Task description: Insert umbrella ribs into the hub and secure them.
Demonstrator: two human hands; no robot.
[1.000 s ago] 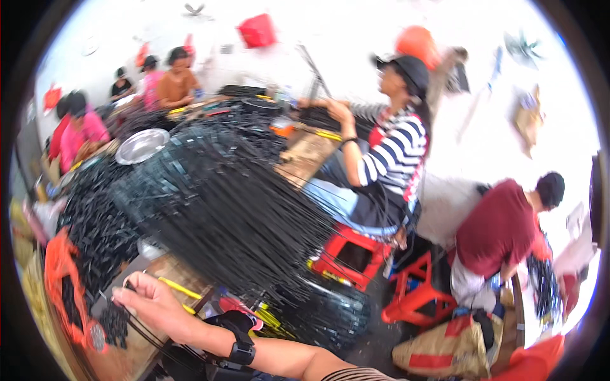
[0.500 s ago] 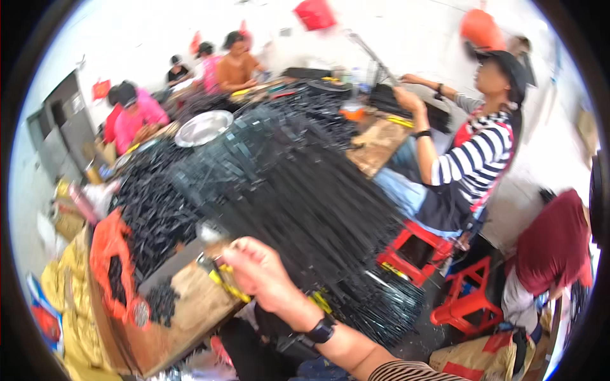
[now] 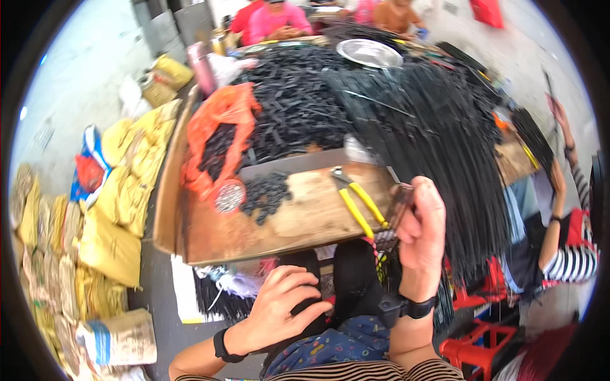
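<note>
Head camera view: the right hand (image 3: 422, 228) is raised at the near right corner of a wooden work board (image 3: 311, 219), its fingers curled in toward the thumb. A dark, blurred item (image 3: 399, 202) shows at its fingertips; the grip looks nearly closed, but I cannot tell whether the fingers have hold of it. The left hand (image 3: 283, 305) is held low over the person's lap, palm down, with its fingers loosely parted and nothing visible in its grasp.

Yellow-handled pliers (image 3: 356, 214) lie on the right part of the board, just left of the right hand — handles toward the person, slightly spread, head pointing to the far side. Left of them is a scatter of small dark pieces (image 3: 265, 192), and beside that a round container (image 3: 230, 195) of small, pale bits. An orange plastic bag (image 3: 198, 170) stands at the board's left side, with dark pieces in its opening.

Beyond the board, a heap of short black strips (image 3: 289, 105) spreads across the far part of the table. To the right lies a broad bundle of long black strips (image 3: 445, 159), its near ends reaching past the right hand. A round metal dish (image 3: 370, 53) sits at the far side. On the far right is a co-worker's striped sleeve (image 3: 567, 267); yellow sacks (image 3: 108, 244) are piled at left.
</note>
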